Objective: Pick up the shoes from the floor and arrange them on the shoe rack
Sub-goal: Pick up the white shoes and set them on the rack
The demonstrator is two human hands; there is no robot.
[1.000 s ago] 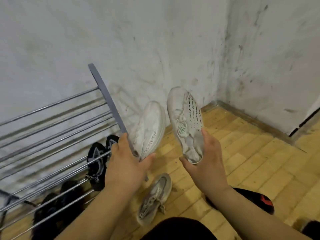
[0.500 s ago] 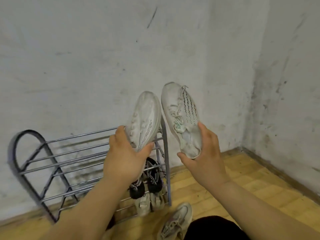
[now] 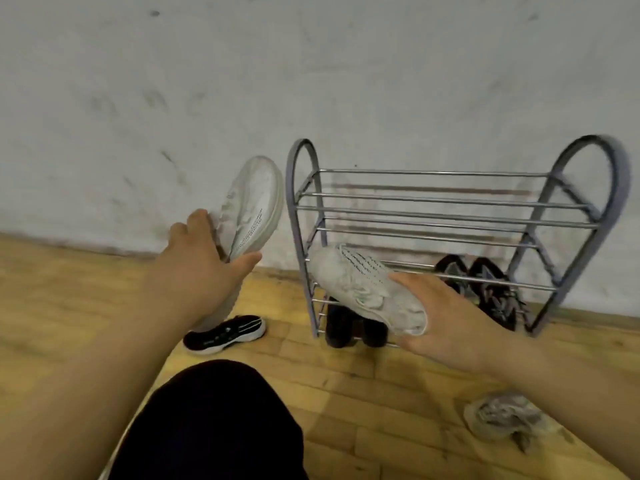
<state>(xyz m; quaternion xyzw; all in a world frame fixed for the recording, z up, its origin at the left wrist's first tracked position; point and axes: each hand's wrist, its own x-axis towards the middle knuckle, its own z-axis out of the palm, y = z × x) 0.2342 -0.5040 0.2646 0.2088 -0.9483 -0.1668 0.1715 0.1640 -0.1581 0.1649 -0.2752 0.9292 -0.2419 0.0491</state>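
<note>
Holding: left hand (image 3: 194,268), fingers wrapped round a white mesh sneaker (image 3: 252,206), toe up, at 9 o'clock of the grey wire shoe rack (image 3: 433,216).
Right hand (image 3: 446,317): fingers curl round a second white laced sneaker (image 3: 360,289) at the rack's 7 o'clock corner.

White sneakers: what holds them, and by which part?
Left hand grips the upright white sneaker around its rear half; right hand grips the tilted white sneaker at its heel.

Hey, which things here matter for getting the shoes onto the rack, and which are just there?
In the job: left hand gripping a white sneaker; right hand gripping the other white sneaker; shoe rack; black sneaker and grey sneaker on the wooden floor.
Just there: dark shoes and black pair already in the rack; wall.
</note>
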